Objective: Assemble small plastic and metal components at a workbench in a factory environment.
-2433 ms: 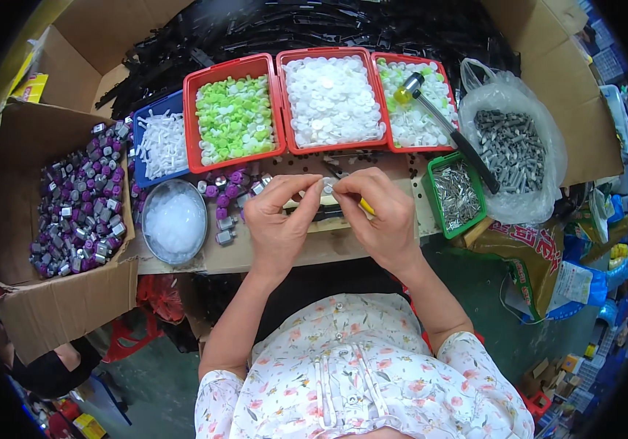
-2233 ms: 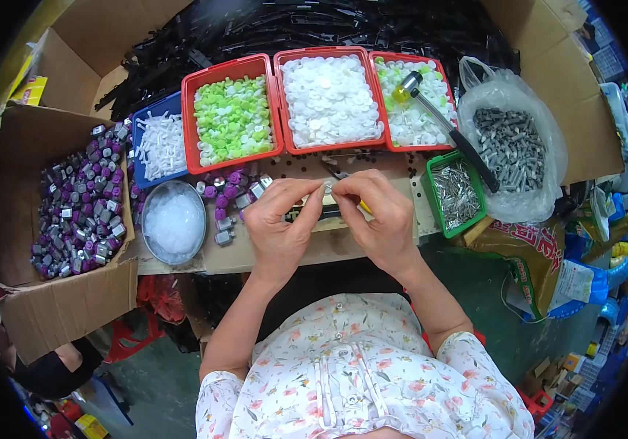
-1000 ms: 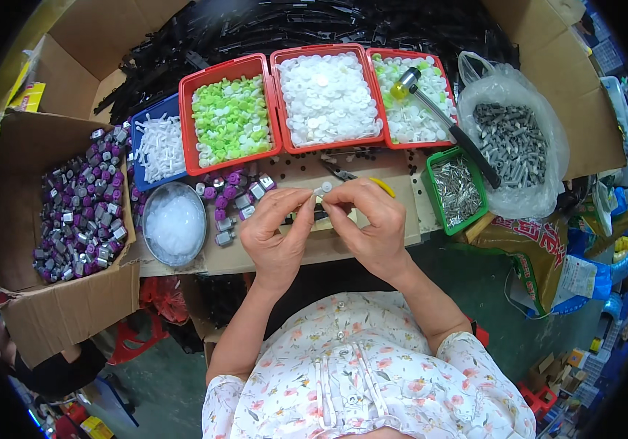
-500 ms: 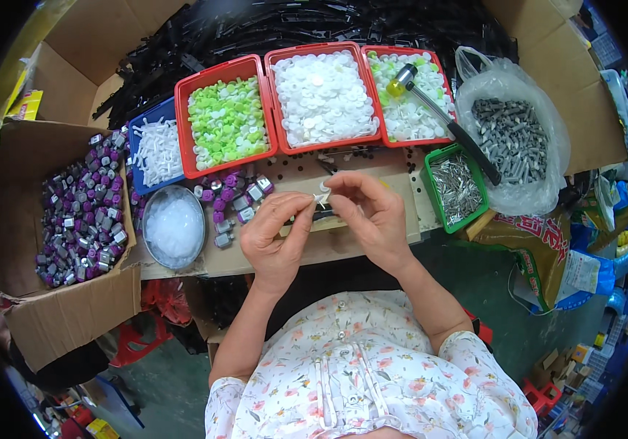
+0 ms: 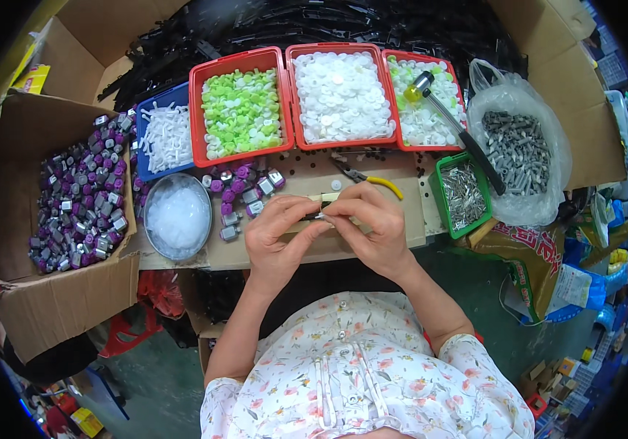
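My left hand [image 5: 277, 238] and my right hand [image 5: 376, 230] meet at the fingertips over the near edge of the bench. Both are closed in a pinch around a small white part [image 5: 320, 215], mostly hidden by the fingers. Right behind the fingertips lies a pale strip [image 5: 322, 197], with something dark beside it. A single white disc [image 5: 336, 185] rests on the cardboard bench top [image 5: 401, 212] beyond my hands. Pliers [image 5: 369, 180] with a yellow handle lie just past my right hand.
Behind stand red trays [image 5: 290, 102] of green and white caps and discs. A hammer [image 5: 456, 124] lies across the right one. Left are a blue tray [image 5: 138, 139], a metal bowl [image 5: 208, 219] and a carton [image 5: 6, 183] of purple-grey parts; right, a green tray [image 5: 442, 197] and plastic bag [image 5: 566, 161].
My hands have come closer together, and the right fingers have lowered to meet the left. The pliers now show more fully. The whole view has shifted slightly.
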`<state>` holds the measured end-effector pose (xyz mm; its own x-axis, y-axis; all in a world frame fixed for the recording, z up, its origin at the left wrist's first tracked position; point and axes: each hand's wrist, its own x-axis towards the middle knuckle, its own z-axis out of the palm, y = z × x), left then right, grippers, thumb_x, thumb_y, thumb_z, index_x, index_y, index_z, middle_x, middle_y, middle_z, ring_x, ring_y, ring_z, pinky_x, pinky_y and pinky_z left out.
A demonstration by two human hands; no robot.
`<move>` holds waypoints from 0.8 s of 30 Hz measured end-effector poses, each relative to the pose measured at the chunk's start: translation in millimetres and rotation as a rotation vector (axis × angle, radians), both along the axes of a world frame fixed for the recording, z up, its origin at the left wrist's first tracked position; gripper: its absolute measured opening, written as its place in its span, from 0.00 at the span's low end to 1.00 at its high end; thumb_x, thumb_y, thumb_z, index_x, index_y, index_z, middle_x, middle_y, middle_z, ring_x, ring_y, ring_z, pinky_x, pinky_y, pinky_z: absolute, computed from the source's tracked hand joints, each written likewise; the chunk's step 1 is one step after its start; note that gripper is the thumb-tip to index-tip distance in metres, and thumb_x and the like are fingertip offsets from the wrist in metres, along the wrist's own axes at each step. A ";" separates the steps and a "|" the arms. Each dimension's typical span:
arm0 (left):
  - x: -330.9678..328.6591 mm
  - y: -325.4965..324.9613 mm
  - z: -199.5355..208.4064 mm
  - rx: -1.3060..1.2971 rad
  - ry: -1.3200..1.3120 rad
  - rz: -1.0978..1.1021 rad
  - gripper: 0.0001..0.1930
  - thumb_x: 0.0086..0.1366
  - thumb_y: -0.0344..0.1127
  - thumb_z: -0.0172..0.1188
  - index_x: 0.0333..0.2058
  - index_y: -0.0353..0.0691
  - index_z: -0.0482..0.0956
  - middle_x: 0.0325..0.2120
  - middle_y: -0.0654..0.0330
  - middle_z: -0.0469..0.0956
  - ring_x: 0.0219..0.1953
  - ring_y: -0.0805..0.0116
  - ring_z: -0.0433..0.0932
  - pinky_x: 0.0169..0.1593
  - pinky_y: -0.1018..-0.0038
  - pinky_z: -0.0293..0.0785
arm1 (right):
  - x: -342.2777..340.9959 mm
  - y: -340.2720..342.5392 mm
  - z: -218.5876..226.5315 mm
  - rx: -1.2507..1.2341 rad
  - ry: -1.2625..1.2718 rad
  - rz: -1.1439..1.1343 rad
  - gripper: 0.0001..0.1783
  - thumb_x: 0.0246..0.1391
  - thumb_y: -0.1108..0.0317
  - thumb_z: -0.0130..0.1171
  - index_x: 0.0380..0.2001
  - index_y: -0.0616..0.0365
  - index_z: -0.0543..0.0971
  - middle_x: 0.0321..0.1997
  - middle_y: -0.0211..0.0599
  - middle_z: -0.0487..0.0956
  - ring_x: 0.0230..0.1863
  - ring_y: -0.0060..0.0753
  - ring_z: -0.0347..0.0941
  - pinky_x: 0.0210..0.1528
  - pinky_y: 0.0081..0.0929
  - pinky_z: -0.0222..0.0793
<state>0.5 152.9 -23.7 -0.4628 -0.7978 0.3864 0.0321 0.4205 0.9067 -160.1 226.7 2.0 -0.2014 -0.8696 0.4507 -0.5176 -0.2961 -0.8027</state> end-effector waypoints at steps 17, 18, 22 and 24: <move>22.9 11.3 -18.5 -0.603 -0.399 0.166 0.17 0.48 0.27 0.73 0.39 0.38 0.83 0.40 0.56 0.78 0.45 0.54 0.75 0.44 0.61 0.74 | 2.4 -15.9 -25.6 -0.010 0.290 0.018 0.09 0.42 0.77 0.67 0.31 0.60 0.82 0.27 0.36 0.71 0.30 0.38 0.71 0.32 0.32 0.63; 22.9 11.8 -19.3 -0.626 -0.405 0.161 0.17 0.48 0.27 0.73 0.40 0.38 0.83 0.41 0.56 0.78 0.45 0.54 0.75 0.44 0.62 0.74 | 2.5 -15.7 -24.2 -0.010 0.316 0.021 0.09 0.42 0.77 0.67 0.31 0.60 0.82 0.27 0.35 0.72 0.31 0.38 0.71 0.32 0.32 0.62; 22.9 10.8 -20.9 -0.671 -0.416 0.147 0.17 0.49 0.28 0.72 0.40 0.39 0.83 0.42 0.56 0.78 0.46 0.54 0.75 0.44 0.62 0.74 | 1.8 -13.8 -23.9 0.006 0.326 0.055 0.09 0.42 0.78 0.66 0.31 0.60 0.82 0.27 0.35 0.71 0.30 0.37 0.71 0.32 0.32 0.61; 23.9 10.0 -22.8 -0.684 -0.413 0.134 0.17 0.49 0.29 0.72 0.40 0.40 0.83 0.43 0.56 0.78 0.46 0.54 0.75 0.44 0.62 0.74 | 2.1 -13.5 -25.1 0.020 0.313 0.049 0.09 0.42 0.78 0.67 0.31 0.59 0.82 0.27 0.34 0.72 0.30 0.36 0.71 0.32 0.33 0.61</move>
